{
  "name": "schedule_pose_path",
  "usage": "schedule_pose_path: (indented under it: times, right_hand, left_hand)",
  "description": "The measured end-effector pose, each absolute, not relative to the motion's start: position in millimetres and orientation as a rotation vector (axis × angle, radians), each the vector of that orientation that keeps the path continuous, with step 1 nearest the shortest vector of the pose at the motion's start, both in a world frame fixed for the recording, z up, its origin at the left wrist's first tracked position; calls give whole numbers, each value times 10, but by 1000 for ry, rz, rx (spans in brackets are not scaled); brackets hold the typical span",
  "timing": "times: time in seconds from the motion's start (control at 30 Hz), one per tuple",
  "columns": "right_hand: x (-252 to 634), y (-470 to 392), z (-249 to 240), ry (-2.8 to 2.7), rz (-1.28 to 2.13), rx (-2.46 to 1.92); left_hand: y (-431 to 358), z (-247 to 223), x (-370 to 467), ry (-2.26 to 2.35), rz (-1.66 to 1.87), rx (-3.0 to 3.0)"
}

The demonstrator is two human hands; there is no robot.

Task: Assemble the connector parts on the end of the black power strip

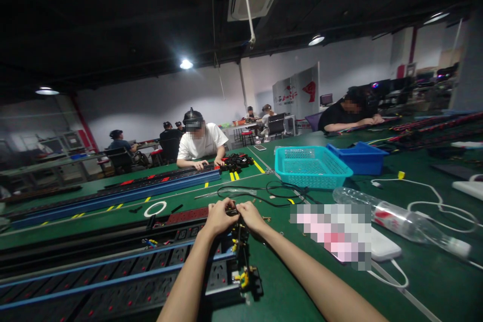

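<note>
1. At the far left, long black and blue power strips [113, 266] lie side by side on the green worktop [287, 292], and they reach to the middle of the view.
2. A white ring [155, 208] lies on the worktop behind the strips.
3. The left hand [219, 217] has its grip closed on a small dark part [234, 210] at the end of the nearest strip.
4. The right hand [251, 216] touches the left one, and its grip pinches the same part from the other side.
5. Below the hands, yellow and black wires [243, 261] stand out of the strip's end.
6. A black cable [271, 193] lies just behind the hands.
7. Further right stands a turquoise basket [311, 166], with a blue bin [358, 157] touching it.
8. A clear plastic bottle [400, 222] lies on its side near a white cable [433, 198].
9. Across the worktop, a person in a white shirt [199, 143] works on another strip.
</note>
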State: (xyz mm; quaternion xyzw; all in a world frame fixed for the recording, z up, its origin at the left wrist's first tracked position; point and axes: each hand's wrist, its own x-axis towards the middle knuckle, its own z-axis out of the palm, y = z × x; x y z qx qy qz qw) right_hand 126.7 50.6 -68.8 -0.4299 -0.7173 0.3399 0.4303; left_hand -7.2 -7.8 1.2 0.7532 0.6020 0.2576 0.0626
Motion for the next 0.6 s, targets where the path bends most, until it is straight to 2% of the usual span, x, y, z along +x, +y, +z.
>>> schedule_pose_path:
  times: [0.23,0.6]
  right_hand:
    - [1250,474,-675,-1619,945,-1150]
    - [1236,509,-703,-1830,857,-1093]
  left_hand:
    - [-69,11,-77,1823,765,2273]
    - [-71,10,-78,1798,761,2296]
